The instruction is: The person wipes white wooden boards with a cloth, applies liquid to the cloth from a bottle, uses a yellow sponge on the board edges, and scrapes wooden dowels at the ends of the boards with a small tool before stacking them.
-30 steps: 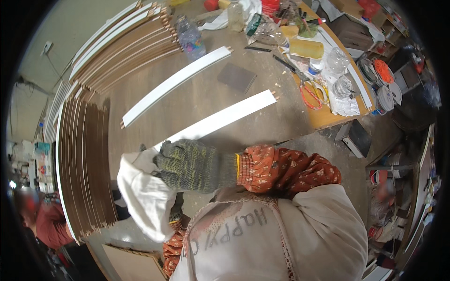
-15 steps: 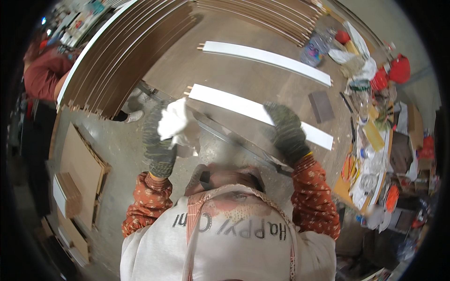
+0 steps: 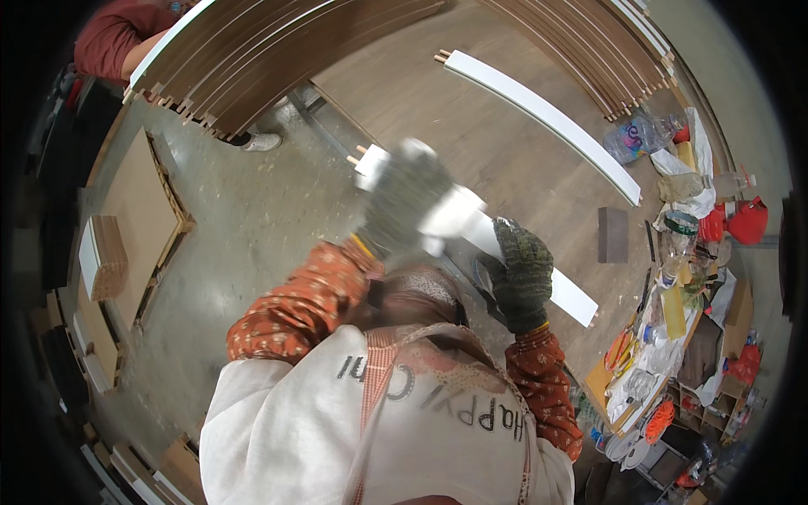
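A white slat (image 3: pixel 574 300) with wooden dowels at its left end lies along the near edge of the workbench. My right hand (image 3: pixel 523 276), in a dark green knit glove, grips this slat toward its right end, fingers wrapped over it. My left hand (image 3: pixel 404 200), gloved alike and smeared by motion, is over the slat's left part. It holds a crumpled white cloth (image 3: pixel 453 212) against the slat's face. Much of the slat's middle is hidden by the hands and the cloth. A second white slat (image 3: pixel 547 118) with dowel ends lies farther back on the bench.
Brown panels with white edges (image 3: pixel 252 67) stand in a row at the far left, more (image 3: pixel 581 50) at the back. A dark grey block (image 3: pixel 613 236), a plastic bottle (image 3: pixel 640 139) and clutter line the right. Boards (image 3: pixel 139 227) lie on the floor. Another person's sleeve (image 3: pixel 114 42) shows far left.
My left hand with the cloth has moved right onto the slat. My right hand has closed around the slat and shifted down slightly. The view has turned, so the bench appears tilted.
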The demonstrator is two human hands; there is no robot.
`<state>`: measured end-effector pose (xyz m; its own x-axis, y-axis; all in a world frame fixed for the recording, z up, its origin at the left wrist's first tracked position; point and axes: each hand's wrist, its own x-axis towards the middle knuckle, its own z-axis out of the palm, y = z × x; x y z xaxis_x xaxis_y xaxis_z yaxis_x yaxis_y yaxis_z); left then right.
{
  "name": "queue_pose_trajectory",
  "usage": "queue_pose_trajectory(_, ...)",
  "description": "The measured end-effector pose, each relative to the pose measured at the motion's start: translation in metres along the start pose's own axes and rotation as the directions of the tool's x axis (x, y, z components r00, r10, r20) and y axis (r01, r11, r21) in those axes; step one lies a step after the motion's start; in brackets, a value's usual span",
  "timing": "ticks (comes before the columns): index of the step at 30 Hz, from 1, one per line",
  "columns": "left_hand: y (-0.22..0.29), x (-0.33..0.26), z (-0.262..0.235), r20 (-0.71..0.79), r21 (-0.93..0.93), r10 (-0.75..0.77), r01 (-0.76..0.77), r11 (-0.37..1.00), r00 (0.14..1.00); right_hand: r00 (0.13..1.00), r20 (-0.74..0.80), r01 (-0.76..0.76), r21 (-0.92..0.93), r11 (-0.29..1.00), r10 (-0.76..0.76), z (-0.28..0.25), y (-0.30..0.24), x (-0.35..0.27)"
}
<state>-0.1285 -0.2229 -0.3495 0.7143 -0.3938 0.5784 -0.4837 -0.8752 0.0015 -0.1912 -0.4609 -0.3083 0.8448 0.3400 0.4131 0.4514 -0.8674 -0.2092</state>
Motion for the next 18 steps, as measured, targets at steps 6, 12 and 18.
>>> queue_pose_trajectory(6,-0.176,-0.072,-0.007,-0.262,-0.657,-0.687,0.397,0.641,0.678,1.0,-0.018,0.0,-0.071,0.997,-0.001,0.002,0.0,-0.002)
queue_pose_trajectory(12,-0.031,-0.063,0.006,-0.12,-0.24,-0.314,0.28,0.929,0.942,0.999,-0.043,0.008,-0.047,0.999,-0.01,0.003,-0.005,0.0)
queue_pose_trajectory(18,-0.07,-0.025,-0.015,0.099,-0.202,0.257,-0.233,0.951,0.961,0.998,-0.057,0.003,-0.056,0.998,-0.006,-0.002,0.0,-0.001)
